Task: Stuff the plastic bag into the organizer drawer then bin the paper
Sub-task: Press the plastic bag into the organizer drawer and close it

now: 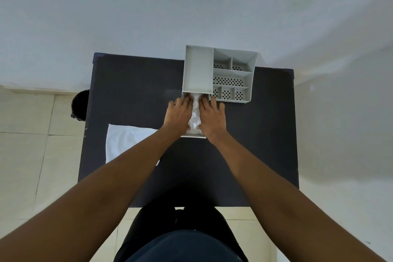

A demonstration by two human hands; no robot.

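A grey desk organizer [198,70] stands at the back of the dark table, its drawer [193,136] pulled out toward me. A crumpled clear plastic bag [195,117] lies inside the drawer. My left hand [178,112] and my right hand [211,116] press flat on the bag from either side, fingers pointing toward the organizer. A white sheet of paper [123,142] lies on the table to the left, partly under my left forearm.
A black bin [79,102] stands on the tiled floor just past the table's left edge. The dark table [265,134] meets a pale wall at the back. My legs are at the near edge.
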